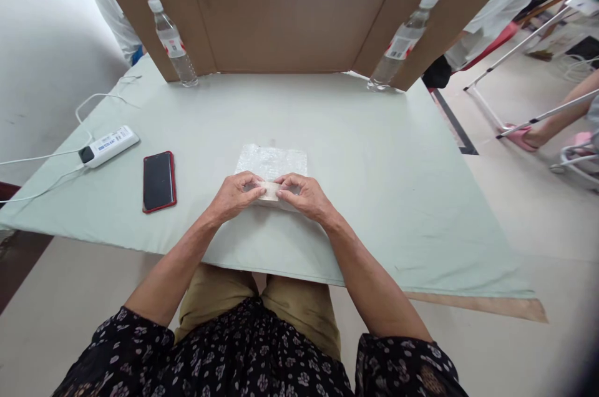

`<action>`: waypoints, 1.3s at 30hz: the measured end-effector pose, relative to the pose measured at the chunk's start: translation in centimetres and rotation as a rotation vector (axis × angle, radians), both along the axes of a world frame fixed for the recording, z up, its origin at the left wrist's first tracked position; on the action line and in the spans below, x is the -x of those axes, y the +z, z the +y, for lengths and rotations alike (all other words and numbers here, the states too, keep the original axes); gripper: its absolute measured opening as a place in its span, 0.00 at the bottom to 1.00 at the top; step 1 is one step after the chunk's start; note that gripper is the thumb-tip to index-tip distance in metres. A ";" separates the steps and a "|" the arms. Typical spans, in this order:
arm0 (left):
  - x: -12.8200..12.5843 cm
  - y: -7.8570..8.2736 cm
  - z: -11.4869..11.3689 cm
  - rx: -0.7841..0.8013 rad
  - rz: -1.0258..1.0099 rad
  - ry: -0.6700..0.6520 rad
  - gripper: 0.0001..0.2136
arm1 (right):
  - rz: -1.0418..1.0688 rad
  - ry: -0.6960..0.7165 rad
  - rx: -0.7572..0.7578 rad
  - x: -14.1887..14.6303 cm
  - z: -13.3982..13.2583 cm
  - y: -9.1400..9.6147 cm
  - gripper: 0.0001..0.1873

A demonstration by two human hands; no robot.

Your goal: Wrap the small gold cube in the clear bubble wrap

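Note:
A sheet of clear bubble wrap (274,160) lies on the table in front of me. At its near edge is a small, pale, flat-sided item (270,191), its exact kind too small to make out. My left hand (238,196) pinches the left end of this item between thumb and fingers. The right end is gripped the same way by my right hand (303,195). Bubble wrap touches the item and seems to lie partly under or around it; the fingers hide where it goes.
A phone in a red case (159,181) and a white power strip (110,146) with cables lie to the left. Two water bottles (174,47) stand against a cardboard panel (294,10) at the back. Beyond the table's right side are a metal frame and a person's foot (521,137).

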State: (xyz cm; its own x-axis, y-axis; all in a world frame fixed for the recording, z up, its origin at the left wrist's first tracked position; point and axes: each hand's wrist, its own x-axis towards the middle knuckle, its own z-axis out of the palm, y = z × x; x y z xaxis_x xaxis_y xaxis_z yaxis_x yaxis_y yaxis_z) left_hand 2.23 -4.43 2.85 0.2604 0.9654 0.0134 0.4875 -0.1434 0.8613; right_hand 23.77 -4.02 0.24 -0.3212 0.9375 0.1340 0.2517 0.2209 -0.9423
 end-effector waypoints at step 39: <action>3.8 -0.1 -0.6 0.205 -0.063 0.156 0.18 | -0.804 0.010 -0.754 2.5 -2.9 0.6 0.11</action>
State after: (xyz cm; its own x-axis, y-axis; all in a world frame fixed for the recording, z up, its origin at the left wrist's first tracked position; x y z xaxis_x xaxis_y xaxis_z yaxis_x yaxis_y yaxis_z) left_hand -1.54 -5.05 2.70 0.1134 0.9781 -0.1747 0.4343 0.1094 0.8941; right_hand 21.26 -6.91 0.84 -0.5785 0.6998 0.4191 0.7260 0.6760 -0.1266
